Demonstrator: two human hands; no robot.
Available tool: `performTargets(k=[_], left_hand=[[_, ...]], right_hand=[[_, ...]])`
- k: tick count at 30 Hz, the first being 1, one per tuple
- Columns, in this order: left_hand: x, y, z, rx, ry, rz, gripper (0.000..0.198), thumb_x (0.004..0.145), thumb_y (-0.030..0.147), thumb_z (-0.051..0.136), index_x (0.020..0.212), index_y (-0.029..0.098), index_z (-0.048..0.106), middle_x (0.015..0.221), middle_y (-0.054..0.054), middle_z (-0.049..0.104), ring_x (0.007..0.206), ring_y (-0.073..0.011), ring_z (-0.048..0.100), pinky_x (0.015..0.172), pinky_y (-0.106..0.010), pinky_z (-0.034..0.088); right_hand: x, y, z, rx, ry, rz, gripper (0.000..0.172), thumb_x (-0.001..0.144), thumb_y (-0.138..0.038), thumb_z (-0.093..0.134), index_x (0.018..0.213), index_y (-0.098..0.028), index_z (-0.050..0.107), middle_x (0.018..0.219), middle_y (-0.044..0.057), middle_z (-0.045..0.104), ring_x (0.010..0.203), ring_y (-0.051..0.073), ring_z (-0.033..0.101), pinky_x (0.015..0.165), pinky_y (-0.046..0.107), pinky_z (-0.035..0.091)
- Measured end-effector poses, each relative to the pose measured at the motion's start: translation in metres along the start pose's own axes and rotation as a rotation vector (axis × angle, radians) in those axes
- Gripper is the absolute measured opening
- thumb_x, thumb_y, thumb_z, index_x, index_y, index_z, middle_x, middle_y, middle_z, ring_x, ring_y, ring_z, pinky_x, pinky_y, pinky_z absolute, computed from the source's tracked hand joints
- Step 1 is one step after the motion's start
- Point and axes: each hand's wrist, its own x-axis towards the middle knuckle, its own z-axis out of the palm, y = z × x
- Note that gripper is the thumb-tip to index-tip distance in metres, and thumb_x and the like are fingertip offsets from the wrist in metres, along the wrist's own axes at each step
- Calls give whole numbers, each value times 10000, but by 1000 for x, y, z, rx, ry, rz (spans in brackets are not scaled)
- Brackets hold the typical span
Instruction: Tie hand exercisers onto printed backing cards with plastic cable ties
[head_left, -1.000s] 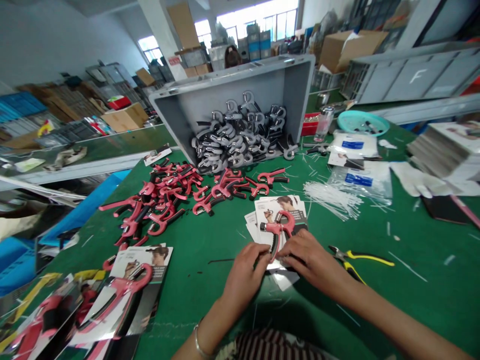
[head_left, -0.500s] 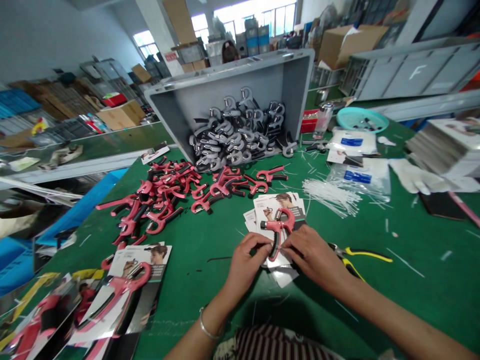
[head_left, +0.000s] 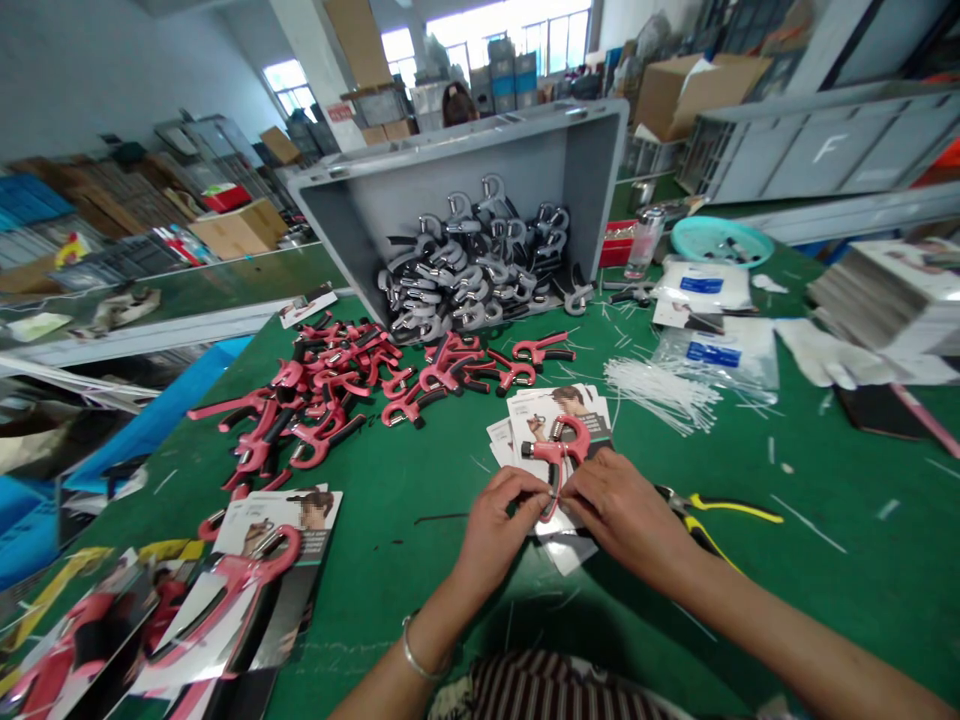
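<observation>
A red hand grip strengthener (head_left: 576, 436) with black handle pads lies on a small stack of printed cards (head_left: 529, 408). Both of my hands meet over its lower handle, fingertips almost touching. My left hand (head_left: 499, 520) is closed in a pinch at the handle's left side. From the right, my right hand (head_left: 616, 505) pinches close to the same spot. Between them a thin pale cable tie (head_left: 561, 470) shows only in part; the fingertips cover most of it. Yellow-and-black pliers (head_left: 731, 508) lie beside my right forearm.
Many red grip strengtheners (head_left: 330, 370) are heaped at left. A tipped grey crate (head_left: 360, 215) holds grey ones. White cable ties (head_left: 660, 393), plastic bags (head_left: 720, 360) and a card stack (head_left: 892, 295) lie at right. Carded grips (head_left: 247, 570) overlap at front left.
My left fingertips have shifted slightly right along the handle, closer to the right hand. The strengthener and cards stay in place.
</observation>
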Motion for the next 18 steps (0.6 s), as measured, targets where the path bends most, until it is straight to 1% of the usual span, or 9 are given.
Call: performTargets(k=[4,7,9,12,15,18], left_hand=[[-2,7,-5,200,-80,111,144,948,187,561,958,193,704,917,-41,641,932,-171,591,868,-295,456],[0,18,-12,368,-149,155,208,990,218,484,972,190,689,929,-51,647,932,-178,583,875,-319,456],[2,26,-14,524,-161,202,223,990,216,467,942,173,681,914,-64,645,906,-193,578,856,-347,457],[3,31,-12,732,-127,303,192,954,191,494,872,154,664,870,-78,637,851,-217,564,802,-382,445],[1,29,-9,753,-73,372,180,934,177,508,818,157,645,820,-74,629,800,-215,551,756,-386,432],[-5,24,-7,627,-36,342,155,946,174,502,868,168,636,839,-65,640,822,-207,564,778,-384,444]], right_hand=[[0,0,1,63,32,-3,145,974,-224,531,866,-171,612,863,70,643,857,227,519,817,365,400],[1,-3,1,141,65,41,82,952,-242,586,896,-187,612,888,51,661,880,225,524,811,357,403],[2,-5,1,180,78,70,54,933,-255,622,921,-202,621,909,40,675,886,223,529,797,353,403],[2,-9,3,203,99,73,66,929,-227,623,992,-223,644,938,34,691,893,223,530,795,359,396],[0,-9,6,211,117,45,83,935,-215,610,999,-230,659,938,37,691,903,224,530,811,372,390],[-3,-6,9,226,131,29,64,940,-241,605,934,-222,666,892,43,675,892,223,531,812,375,390]])
